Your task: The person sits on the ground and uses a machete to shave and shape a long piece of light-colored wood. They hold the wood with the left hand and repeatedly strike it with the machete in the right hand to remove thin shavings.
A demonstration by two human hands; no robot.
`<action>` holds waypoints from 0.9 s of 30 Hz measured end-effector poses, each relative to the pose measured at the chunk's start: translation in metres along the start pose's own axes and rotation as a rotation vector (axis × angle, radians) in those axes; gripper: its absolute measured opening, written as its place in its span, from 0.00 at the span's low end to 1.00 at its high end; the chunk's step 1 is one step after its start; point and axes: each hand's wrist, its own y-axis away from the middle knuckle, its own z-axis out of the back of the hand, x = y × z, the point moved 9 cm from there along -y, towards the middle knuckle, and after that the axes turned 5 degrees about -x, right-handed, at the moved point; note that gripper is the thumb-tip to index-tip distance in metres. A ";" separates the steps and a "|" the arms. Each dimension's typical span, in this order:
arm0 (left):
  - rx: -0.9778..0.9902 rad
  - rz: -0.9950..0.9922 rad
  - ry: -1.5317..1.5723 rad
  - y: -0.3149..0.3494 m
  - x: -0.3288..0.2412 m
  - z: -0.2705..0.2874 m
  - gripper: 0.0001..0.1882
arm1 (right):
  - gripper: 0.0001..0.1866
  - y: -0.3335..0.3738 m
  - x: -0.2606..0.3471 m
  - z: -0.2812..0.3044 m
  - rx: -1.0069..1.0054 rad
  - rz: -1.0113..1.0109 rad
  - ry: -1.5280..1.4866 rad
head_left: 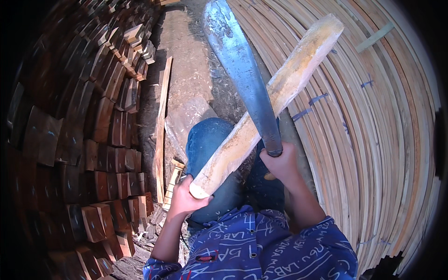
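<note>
My left hand point(184, 198) is closed around the near end of a rough-hewn length of wood point(224, 156), which slants up and away to the right across my knees. Its surface is pale, with yellowish-brown patches. In my right hand point(281, 163) is a machete point(242, 70), gripped at the handle, most of which the fingers hide. The broad, worn steel blade points away and leans left, crossing over the middle of the wood. Whether the blade touches the wood, I cannot tell.
Stacked timber blocks point(105, 177) rise along the left. Long thin boards point(373, 140), some tied with purple strips, fill the right. A narrow plank point(163, 121) lies on the dirt ground point(186, 56), beside a yellowish object point(172, 182) near my left knee. Wood chips litter the ground.
</note>
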 end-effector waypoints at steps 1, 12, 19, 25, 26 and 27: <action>0.019 0.014 -0.015 0.002 0.001 0.002 0.28 | 0.06 0.004 -0.005 0.001 -0.016 0.003 -0.016; 0.077 -0.054 0.052 -0.012 -0.008 -0.004 0.28 | 0.05 0.001 -0.018 0.031 -0.017 -0.038 0.046; 0.042 -0.046 0.032 -0.008 -0.003 -0.001 0.28 | 0.08 0.005 -0.028 0.032 0.025 -0.129 0.047; 0.051 -0.011 0.053 -0.009 0.000 -0.002 0.28 | 0.07 0.007 -0.026 0.029 0.015 -0.102 0.098; 0.062 0.018 0.064 -0.008 0.000 -0.001 0.28 | 0.07 0.011 -0.028 0.028 0.032 -0.054 0.119; 0.065 0.052 0.076 -0.006 0.002 0.001 0.28 | 0.07 0.013 -0.027 0.025 0.057 -0.001 0.140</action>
